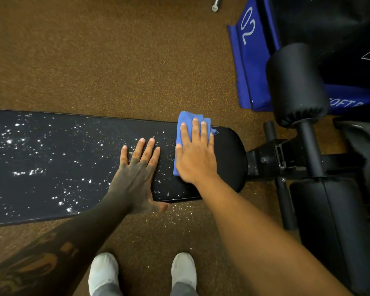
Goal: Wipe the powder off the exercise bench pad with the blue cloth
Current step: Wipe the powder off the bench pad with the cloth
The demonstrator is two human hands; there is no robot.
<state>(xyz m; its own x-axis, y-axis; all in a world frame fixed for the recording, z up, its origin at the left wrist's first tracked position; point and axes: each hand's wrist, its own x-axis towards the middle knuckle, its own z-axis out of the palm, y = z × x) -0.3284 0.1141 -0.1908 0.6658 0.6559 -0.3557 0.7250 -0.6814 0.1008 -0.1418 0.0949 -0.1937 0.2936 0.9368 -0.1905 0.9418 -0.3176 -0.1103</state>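
Observation:
The black exercise bench pad (77, 146) runs left to right across the middle of the view. White powder (30, 173) speckles most of it, thickest at the left; the rounded right end looks clean. A folded blue cloth (185, 122) lies near that right end. My right hand (195, 154) presses flat on the cloth, fingers spread toward the far edge. My left hand (137, 169) rests flat on the pad just left of the cloth, fingers apart, holding nothing.
Black foam roller pads (295, 82) and the bench's metal frame (276, 159) stand at the right. A blue and black soft box (250, 60) sits behind them. Speckled brown floor (115, 60) surrounds the bench; my white shoes (103, 272) stand at the bottom.

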